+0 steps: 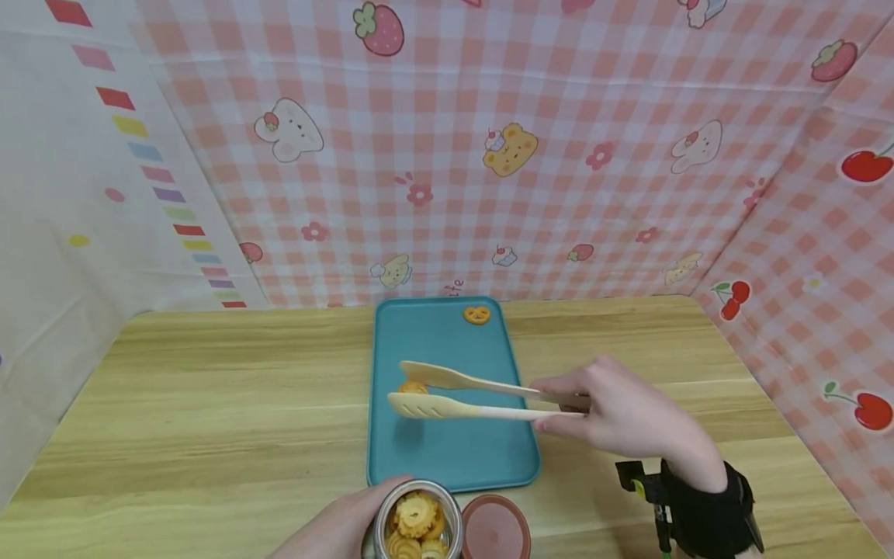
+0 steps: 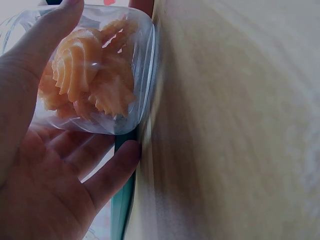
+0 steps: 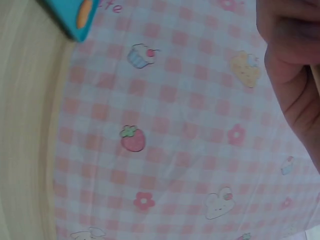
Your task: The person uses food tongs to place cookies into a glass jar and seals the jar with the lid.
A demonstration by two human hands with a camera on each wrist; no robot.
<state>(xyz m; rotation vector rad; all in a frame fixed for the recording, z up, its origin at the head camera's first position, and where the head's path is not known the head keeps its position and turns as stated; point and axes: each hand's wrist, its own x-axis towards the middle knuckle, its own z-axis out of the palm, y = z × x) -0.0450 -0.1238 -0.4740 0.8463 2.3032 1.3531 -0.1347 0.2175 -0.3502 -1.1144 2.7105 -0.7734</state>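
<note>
My right hand [image 1: 625, 411] grips a pair of pale tongs [image 1: 447, 409] by the handles, over the right edge of a blue tray [image 1: 447, 458]. Between the tong tips is a golden cookie [image 1: 413, 387], above the tray's left half and partly hidden by the lower arm. My left hand [image 1: 342, 520] holds a clear jar [image 2: 142, 65] at the table's front edge, thumb on one side and fingers on the other. Several ridged butter cookies [image 1: 417, 515] fill the jar, whose mouth is uncovered. In the right wrist view the right hand [image 3: 295, 65] shows only partly.
A pretzel-shaped biscuit [image 1: 477, 314] lies in the tray's far right corner. Right of the jar, a reddish-brown round lid [image 1: 496, 529] rests on the wooden table [image 1: 230, 411]. A pink checked cloth [image 1: 447, 155] hangs behind the table, with more cloth at both sides.
</note>
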